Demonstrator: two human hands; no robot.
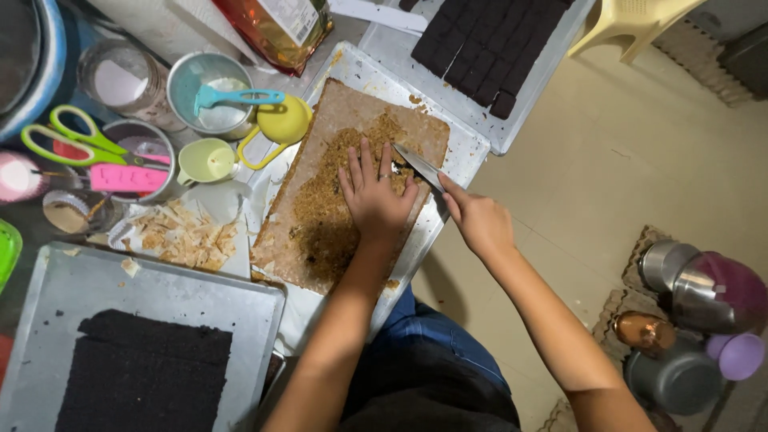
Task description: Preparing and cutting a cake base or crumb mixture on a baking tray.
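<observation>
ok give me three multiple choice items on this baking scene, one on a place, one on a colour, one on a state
1. Where does the left hand rest?
A. on the crumb-covered brown slab
B. on the scissors
C. on the floor

2. What colour are the scissors' handles?
A. red
B. green
C. black

3. What does the right hand hold?
A. nothing
B. a spoon
C. a knife

Answers: 1 A, its palm lies flat on the slab; 2 B, both handle loops are bright green; 3 C, the blade points at the slab beside the left fingers.

light: dim, warm indoor | shadows: soft, beneath forearms | glare: faint on metal trays (48, 320) | focus: slightly soft throughout
</observation>
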